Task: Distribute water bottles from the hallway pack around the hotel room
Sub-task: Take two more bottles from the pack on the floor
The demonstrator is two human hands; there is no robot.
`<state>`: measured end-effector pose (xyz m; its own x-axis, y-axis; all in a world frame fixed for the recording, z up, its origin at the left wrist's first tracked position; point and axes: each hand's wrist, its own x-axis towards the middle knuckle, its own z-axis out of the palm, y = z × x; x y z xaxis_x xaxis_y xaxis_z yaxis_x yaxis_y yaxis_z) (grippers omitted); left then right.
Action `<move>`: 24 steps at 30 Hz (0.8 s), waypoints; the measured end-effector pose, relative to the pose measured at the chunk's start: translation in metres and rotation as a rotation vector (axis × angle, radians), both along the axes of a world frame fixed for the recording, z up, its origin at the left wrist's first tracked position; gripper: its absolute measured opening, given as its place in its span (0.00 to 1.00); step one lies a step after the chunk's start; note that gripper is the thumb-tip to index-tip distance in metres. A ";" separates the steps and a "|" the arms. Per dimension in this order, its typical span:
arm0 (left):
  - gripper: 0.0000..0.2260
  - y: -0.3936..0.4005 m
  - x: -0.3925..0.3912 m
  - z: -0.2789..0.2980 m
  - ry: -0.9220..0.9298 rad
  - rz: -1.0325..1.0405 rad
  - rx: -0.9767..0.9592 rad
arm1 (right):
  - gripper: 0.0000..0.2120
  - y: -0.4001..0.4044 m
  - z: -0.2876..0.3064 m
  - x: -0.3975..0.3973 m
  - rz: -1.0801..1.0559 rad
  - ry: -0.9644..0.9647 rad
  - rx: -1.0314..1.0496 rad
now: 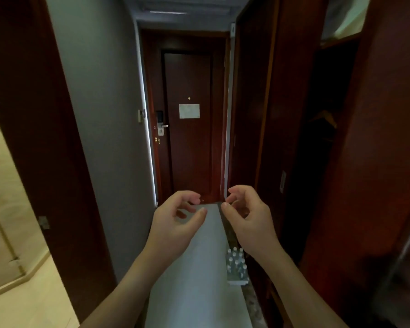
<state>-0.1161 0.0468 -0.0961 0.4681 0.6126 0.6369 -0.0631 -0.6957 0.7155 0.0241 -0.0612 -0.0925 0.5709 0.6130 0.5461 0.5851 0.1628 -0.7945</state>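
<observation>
Narrow and dim, a hotel hallway runs ahead to one dark wooden entrance door (187,129), which carries one pale rectangular notice (189,111), one small peephole above it and one metal lock handle (161,129) at its left edge. Pale grey floor (199,280) stretches from the door back toward the camera, with a grey wall on the left and dark red-brown closet panels (258,114) on the right.

Two bare hands are raised side by side, well in front of the door. On the left hand (175,223) the grip is loose: fingers softly curled, thumb extended, nothing held. On the right hand (249,221) the grip is likewise half-curled and holds nothing. The fingertips of the two hands are near each other but apart.

One pack of water bottles (237,266) stands on the floor, below the right hand's wrist and to the right of the left forearm, against the foot of the closet. White caps show in rows; about a dozen can be seen, though blur prevents an exact count.

Beyond the left hand's side, one open doorway shows a lit cream-tiled room (14,233).
</observation>
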 end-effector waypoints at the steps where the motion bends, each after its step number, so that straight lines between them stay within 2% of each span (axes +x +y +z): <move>1: 0.08 0.018 0.014 0.005 0.012 0.007 -0.002 | 0.12 0.019 0.004 0.015 0.013 0.007 0.003; 9: 0.10 0.171 0.111 0.028 0.009 -0.005 -0.031 | 0.09 0.168 0.019 0.116 0.029 0.023 -0.007; 18: 0.09 0.362 0.259 -0.025 0.022 -0.204 -0.088 | 0.10 0.334 -0.029 0.232 -0.148 0.074 -0.053; 24: 0.09 0.442 0.367 -0.070 0.051 -0.337 -0.191 | 0.14 0.404 -0.071 0.316 -0.286 0.193 -0.096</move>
